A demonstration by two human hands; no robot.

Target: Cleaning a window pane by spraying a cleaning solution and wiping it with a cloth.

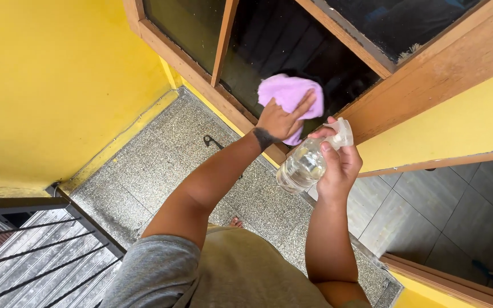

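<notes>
My left hand (283, 118) presses a lilac cloth (285, 94) flat against the dark window glass (269, 40), near the lower corner of the wooden frame (201, 74). My right hand (338, 162) grips a clear plastic spray bottle (300, 168) of clear liquid. Its white nozzle (342, 132) points up toward the glass, just right of the cloth. A finger rests on the trigger. The two hands are close together, about a hand's width apart.
Yellow walls (52, 80) stand left and right of the window. Below is a speckled terrazzo floor (144, 165) with a small dark object (209, 140) lying on it. A black metal railing (41, 239) runs at lower left. Grey floor tiles (429, 211) show through a doorway on the right.
</notes>
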